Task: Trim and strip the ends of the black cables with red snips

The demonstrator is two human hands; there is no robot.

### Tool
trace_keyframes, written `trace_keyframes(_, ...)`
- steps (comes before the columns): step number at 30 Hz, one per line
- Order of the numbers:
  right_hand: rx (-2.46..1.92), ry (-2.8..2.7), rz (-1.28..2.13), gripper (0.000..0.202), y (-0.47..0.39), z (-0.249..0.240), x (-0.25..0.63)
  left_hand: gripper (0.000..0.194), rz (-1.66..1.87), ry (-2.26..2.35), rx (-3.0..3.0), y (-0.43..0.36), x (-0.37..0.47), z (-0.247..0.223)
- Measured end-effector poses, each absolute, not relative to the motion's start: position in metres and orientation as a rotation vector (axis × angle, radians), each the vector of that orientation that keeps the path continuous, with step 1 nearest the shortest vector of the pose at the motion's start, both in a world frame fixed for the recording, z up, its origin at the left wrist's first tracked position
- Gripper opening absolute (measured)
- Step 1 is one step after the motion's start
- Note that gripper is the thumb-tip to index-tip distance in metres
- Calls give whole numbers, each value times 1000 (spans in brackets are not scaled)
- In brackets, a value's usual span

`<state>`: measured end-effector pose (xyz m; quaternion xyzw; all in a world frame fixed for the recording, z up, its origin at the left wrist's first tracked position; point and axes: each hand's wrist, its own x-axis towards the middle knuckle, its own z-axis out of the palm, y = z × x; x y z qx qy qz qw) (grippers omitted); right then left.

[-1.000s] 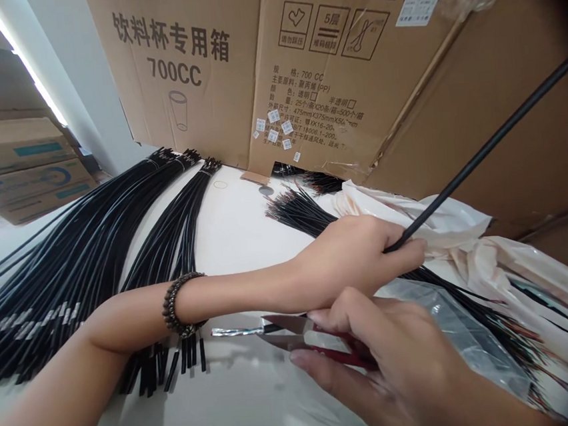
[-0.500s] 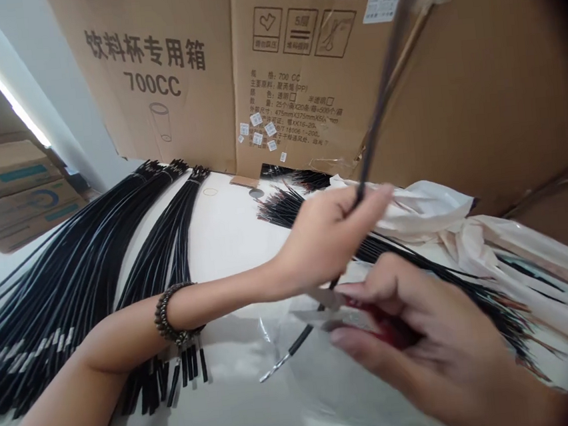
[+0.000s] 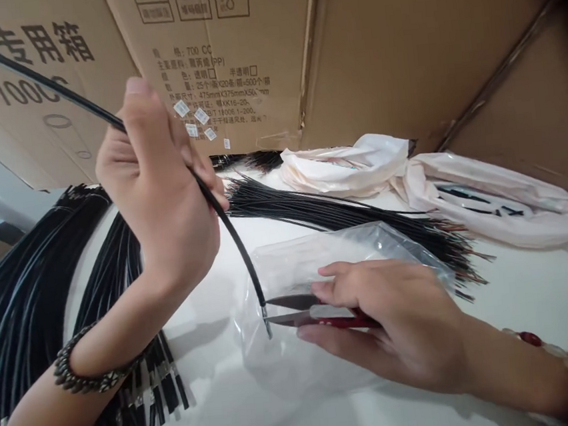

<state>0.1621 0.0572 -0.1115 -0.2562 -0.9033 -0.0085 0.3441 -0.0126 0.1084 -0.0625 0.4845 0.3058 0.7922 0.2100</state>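
Observation:
My left hand, a beaded bracelet on its wrist, is closed around a black cable and holds it up off the table. The cable's lower end hangs down and shows a short bare silvery tip. My right hand grips a pair of red-handled thread snips. Their two blades are parted and point left, with their tips right at the cable's silvery end. Beneath the snips lies a clear plastic bag on the white table.
Bundles of black cables lie at the left. Another cable bundle with coppery ends stretches behind the plastic bag. White wrapped packages rest at the back right. Large cardboard boxes wall off the rear, with small white stickers on one.
My left hand has moved left and turned, drawing the cable with it. The snips have shifted from farther up the cable to its bare tip. The view has swung to the right.

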Motion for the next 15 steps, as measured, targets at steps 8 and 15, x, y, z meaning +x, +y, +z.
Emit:
trace_keyframes(8,-683,-2430,-158,28,62,-117,158,43,2095,1012,1174,108,-9,-56)
trace_keyframes(15,-690,-2490,-306,27,63,-129,160,42,1996,962,1044,107,-8,-54)
